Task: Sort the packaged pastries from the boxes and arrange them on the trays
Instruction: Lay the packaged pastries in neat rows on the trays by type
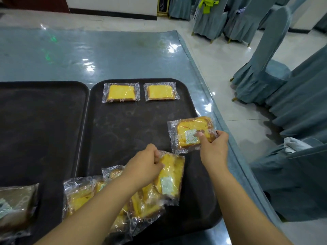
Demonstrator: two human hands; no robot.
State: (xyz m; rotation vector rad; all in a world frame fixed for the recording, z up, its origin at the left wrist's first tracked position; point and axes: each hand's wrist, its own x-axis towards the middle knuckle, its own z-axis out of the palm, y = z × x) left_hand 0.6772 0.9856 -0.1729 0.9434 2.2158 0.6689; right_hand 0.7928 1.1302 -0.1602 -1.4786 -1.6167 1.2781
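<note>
Yellow pastry pile (79,195) partly hidden under left arm (99,209).

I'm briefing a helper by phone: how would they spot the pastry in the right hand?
Find the right-hand dark tray. At its right edge the right hand pinches one wrapped yellow pastry. It is alone, askew, between the two neat far ones and the near pile.

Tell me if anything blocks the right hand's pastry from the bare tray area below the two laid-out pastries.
Nothing visible does. The right hand holds its pastry at the edge of the tray; the surface beside it lies bare up to the row of two pastries. The left hand and the pile sit nearer, off that path.
</note>
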